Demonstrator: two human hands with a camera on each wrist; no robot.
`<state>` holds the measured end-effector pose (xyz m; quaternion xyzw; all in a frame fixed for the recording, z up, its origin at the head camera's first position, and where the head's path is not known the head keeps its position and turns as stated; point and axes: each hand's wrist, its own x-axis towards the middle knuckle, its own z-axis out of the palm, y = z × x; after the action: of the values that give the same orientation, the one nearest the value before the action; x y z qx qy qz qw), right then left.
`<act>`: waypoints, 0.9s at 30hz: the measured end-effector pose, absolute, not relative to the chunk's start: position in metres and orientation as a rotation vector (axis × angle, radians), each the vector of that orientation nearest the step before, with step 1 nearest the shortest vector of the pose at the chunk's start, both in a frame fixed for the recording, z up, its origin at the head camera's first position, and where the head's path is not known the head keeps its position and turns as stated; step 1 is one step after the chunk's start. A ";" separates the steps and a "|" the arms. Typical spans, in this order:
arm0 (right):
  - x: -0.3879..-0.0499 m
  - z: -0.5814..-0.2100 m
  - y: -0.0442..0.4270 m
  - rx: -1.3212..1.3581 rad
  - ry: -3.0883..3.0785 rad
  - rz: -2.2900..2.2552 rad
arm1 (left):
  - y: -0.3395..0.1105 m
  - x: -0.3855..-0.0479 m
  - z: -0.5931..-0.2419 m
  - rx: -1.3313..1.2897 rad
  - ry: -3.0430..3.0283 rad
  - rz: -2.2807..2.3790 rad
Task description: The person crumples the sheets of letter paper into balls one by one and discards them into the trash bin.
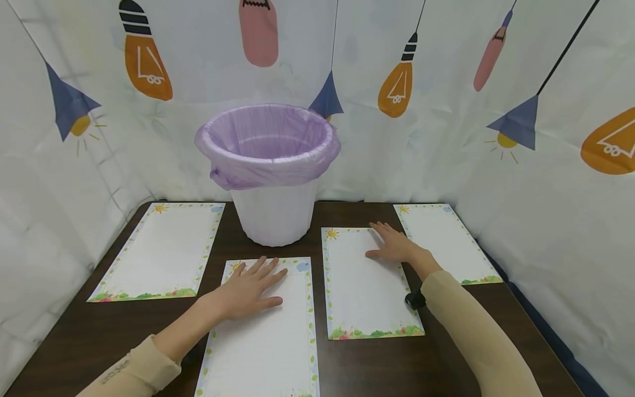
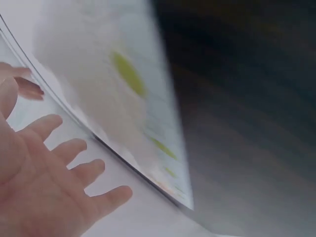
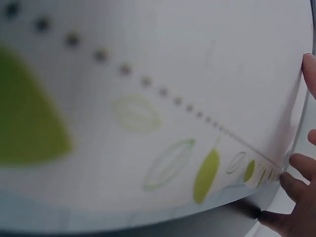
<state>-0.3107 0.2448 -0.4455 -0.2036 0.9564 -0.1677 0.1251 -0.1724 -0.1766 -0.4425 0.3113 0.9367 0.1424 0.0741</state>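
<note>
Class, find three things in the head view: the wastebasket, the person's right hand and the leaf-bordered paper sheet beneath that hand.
Wastebasket [image 1: 275,216]: head view, on the front outer wall.
Right hand [image 1: 397,246]: head view, on its back.
Leaf-bordered paper sheet [image 1: 368,292]: head view, on the white middle.

Four white rectangular paper sheets [image 1: 154,251] in front of me: pale-blue borders with green leaves, some outline-only, plus dark dots inside the border in my right wrist view. Yellow-orange sun top left, blue cloud top right where visible, green foliage with red-pink dabs along visible bottoms. Dark brown rectangular wood-grain table [image 1: 367,369]. White round plastic bin [image 1: 275,218], translucent purple plastic liner [image 1: 278,175]. White cloth backdrop [image 1: 193,149]: orange bulbs with black-and-white striped caps, pink pencils, blue lampshades glowing yellow. My beige cloth sleeves [image 1: 476,325]: dark lettering on the left.
</note>
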 end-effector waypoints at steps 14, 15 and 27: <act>-0.309 -0.454 0.253 -0.513 2.823 -0.364 | -0.151 -0.174 -0.439 0.947 2.652 0.241; -0.309 -0.454 0.253 -0.504 2.825 -0.358 | -0.150 -0.176 -0.439 0.952 2.650 0.232; -0.306 -0.450 0.251 -0.421 2.824 -0.275 | -0.151 -0.191 -0.437 0.973 2.628 0.218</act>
<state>-0.3057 0.2508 -0.4503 -0.1453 0.9753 -0.0950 0.1364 -0.1908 -0.1511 -0.4366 0.3416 0.9222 0.0765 0.1646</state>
